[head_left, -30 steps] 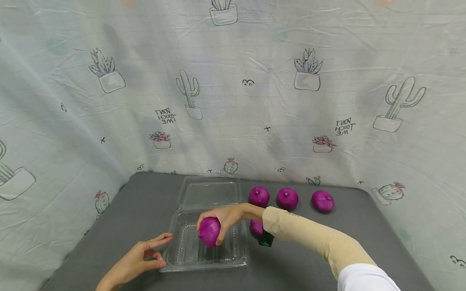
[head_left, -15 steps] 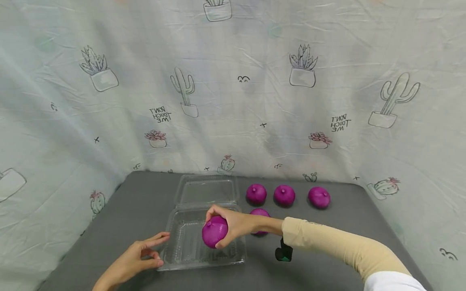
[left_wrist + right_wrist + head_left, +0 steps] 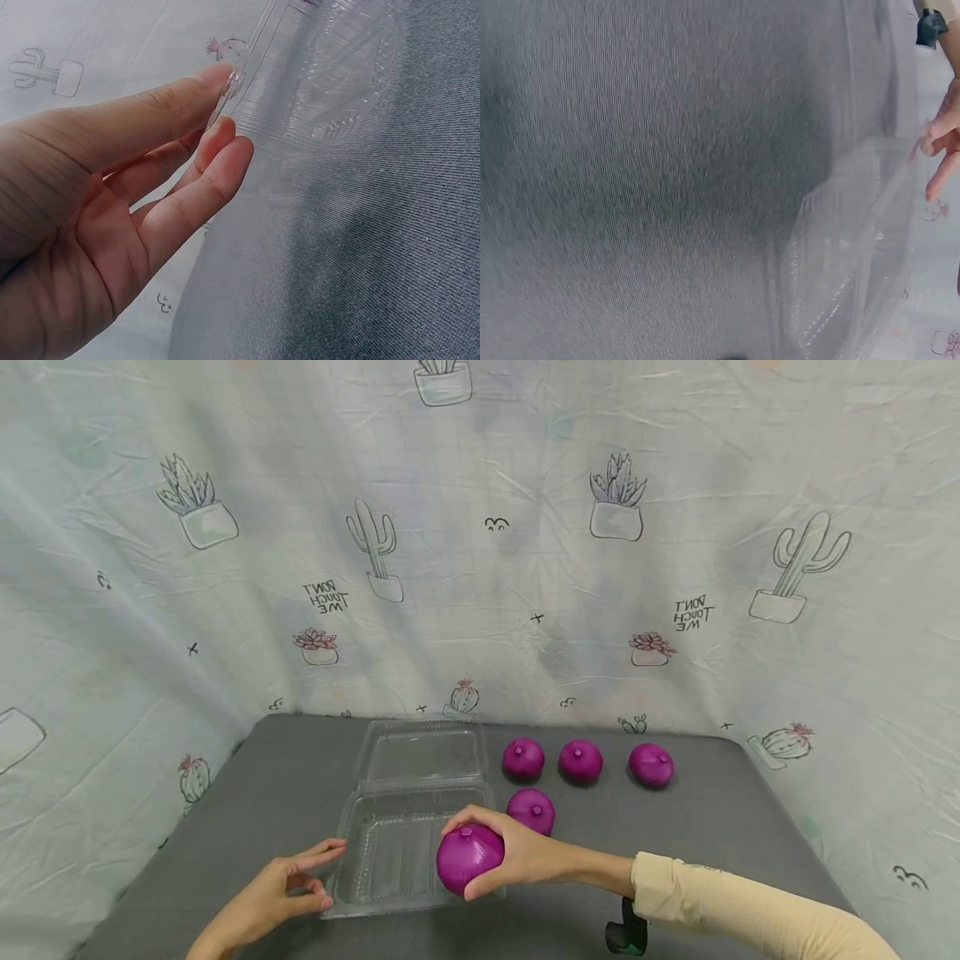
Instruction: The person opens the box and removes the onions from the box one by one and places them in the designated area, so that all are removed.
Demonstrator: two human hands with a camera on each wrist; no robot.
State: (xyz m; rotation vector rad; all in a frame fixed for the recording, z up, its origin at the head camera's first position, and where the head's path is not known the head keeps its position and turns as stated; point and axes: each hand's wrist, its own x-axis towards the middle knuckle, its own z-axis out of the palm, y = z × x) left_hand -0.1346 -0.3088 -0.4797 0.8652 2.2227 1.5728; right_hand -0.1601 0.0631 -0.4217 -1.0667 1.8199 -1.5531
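Note:
My right hand (image 3: 517, 856) grips a purple onion (image 3: 470, 858), fingers over its far side and thumb at its near side. The onion is over the front right corner of a clear plastic clamshell container (image 3: 341, 893), whose lid (image 3: 426, 752) lies folded back behind it. At the container's left front corner, my left hand (image 3: 272, 893) pinches the rim between thumb and fingers; the left wrist view shows this hand (image 3: 142, 180) at the clear rim (image 3: 247, 64). In the right wrist view the container (image 3: 855, 255) appears, but the held onion is out of sight.
On the grey table (image 3: 247, 810), three more purple onions stand in a back row, the left one (image 3: 522, 760), the middle one (image 3: 581, 762) and the right one (image 3: 651, 766). Another onion (image 3: 531, 811) sits nearer, behind my right hand. A cactus-printed curtain (image 3: 480, 610) encloses the table.
My right hand has carried the onion from over the container's middle to its front right corner, rightward and closer to me. My left hand stays at the rim. The head view has shifted slightly.

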